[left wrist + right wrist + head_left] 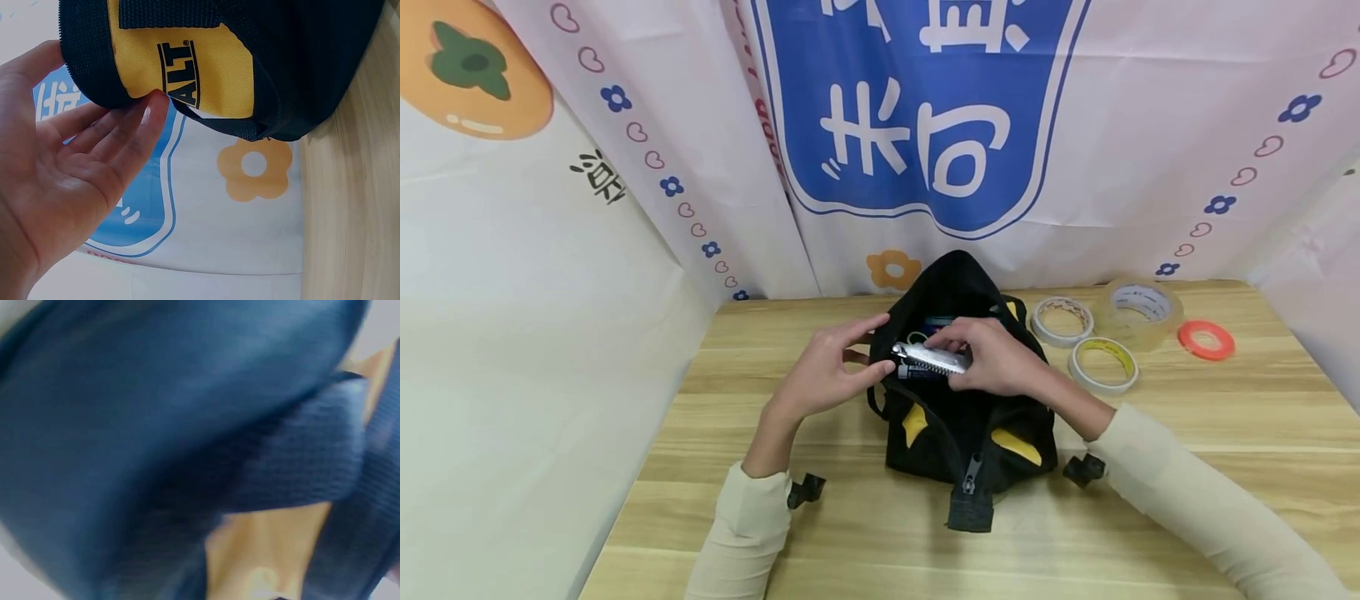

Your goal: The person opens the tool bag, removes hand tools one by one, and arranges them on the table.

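Observation:
A black and yellow tool bag [928,442] stands on the table with its zipped mouth spread wide. My left hand [831,371] holds the bag's left rim, thumb at the inner side and fingers against the outside. In the left wrist view those fingers of the left hand [81,150] touch the yellow panel [219,69] with black lettering. My right hand [996,357] reaches into the mouth and grips a silver metal tool [928,358] with a ridged edge; its exact kind is unclear. Beneath it lie small dark and blue items, partly hidden. Blurred bag fabric [156,425] fills the right wrist view.
Right of the bag lie a white tape roll [1042,337], a tape roll with a yellow core [1078,375], a wide clear tape roll [1172,317] and a red tape roll [1227,343]. A printed cloth [1112,225] hangs along the table's back edge.

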Demonstrator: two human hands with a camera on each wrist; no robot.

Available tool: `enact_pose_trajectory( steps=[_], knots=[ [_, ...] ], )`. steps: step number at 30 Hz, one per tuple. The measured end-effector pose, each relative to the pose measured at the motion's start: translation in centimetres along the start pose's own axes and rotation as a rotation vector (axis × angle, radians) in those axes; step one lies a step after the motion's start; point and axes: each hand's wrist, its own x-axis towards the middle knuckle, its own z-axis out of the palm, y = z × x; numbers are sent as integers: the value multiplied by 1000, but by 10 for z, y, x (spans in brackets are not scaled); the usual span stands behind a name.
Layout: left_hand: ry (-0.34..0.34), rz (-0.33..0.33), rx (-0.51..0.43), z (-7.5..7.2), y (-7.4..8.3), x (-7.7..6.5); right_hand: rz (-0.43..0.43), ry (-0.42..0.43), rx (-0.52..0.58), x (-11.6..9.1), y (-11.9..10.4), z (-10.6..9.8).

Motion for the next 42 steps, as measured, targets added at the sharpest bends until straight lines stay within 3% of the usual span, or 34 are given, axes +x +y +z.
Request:
enact_pose_trajectory(
  steps=[9, 15, 23, 27, 37, 42],
  knots=[
    [-7, -5, 7, 1, -1, -1, 58, 76, -17, -11, -10, -24],
    [-10, 5, 19, 1, 0, -1, 122, 107, 1, -28, -17, -38],
    [-12, -1, 16, 1, -2, -1, 147, 211, 7, -55, -25, -63],
    [-14, 4, 10, 1, -1, 0, 164, 246, 42, -68, -21, -71],
    [-14, 4, 5, 0, -1, 1, 216, 353, 0, -101, 0, -79],
    [-13, 6, 12, 1, -1, 1, 275, 359, 2, -118, 13, -79]
  ],
)
